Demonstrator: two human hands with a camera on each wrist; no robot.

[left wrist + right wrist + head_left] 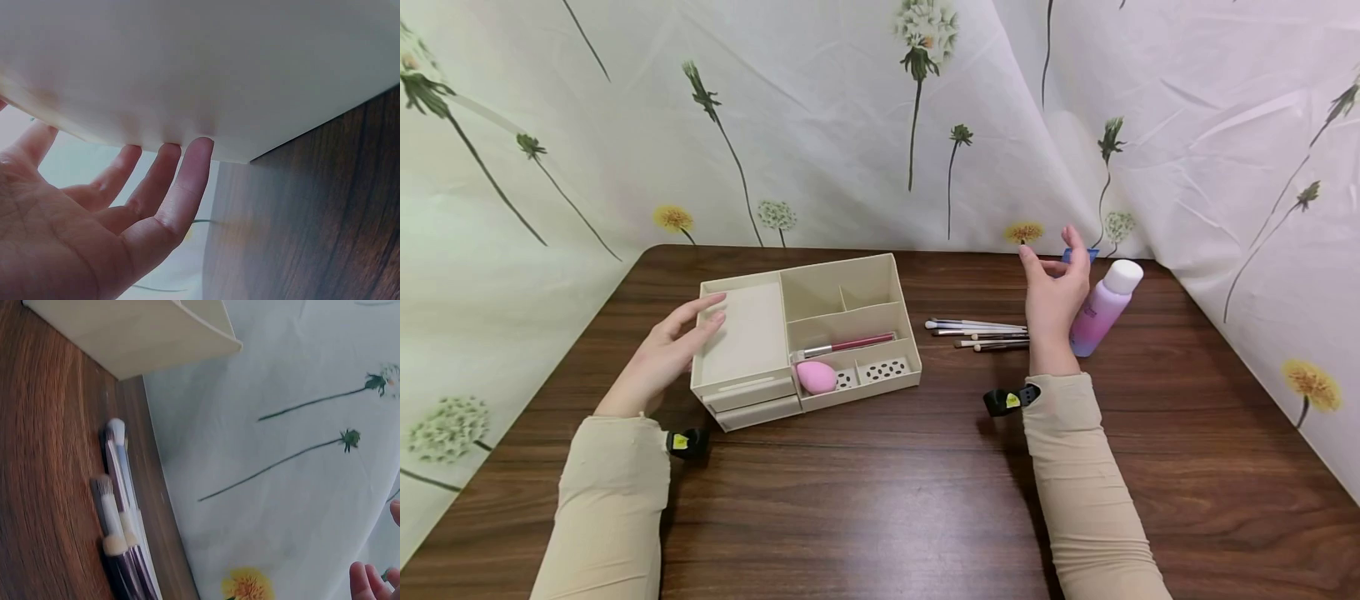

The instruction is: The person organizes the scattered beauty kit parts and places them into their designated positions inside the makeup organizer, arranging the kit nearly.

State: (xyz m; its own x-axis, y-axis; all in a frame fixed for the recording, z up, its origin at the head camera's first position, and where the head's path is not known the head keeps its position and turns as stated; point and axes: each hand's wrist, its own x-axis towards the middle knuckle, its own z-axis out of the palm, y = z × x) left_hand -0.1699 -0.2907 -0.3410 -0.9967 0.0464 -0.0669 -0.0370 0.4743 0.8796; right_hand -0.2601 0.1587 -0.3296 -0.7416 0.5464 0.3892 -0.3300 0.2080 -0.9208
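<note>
A cream desktop organizer (745, 333) stands on the left half of the table. My left hand (658, 358) rests at its left side, thumb and a finger over the top edge. In the left wrist view, straight fingertips (199, 147) touch its side wall. Inside the organizer lie a pink makeup sponge (816, 377) and a red-handled brush (853, 342). My right hand (1057, 296) is raised beside a pink-purple bottle (1103, 308) with a white cap, its fingers apart with nothing seen between them. A blue object (1084, 255) is partly hidden behind that hand.
Several makeup brushes (977, 329) lie on the dark wooden table (895, 492) between the organizer and my right wrist. A white cloth with dandelion prints (850, 125) hangs behind the table's back edge.
</note>
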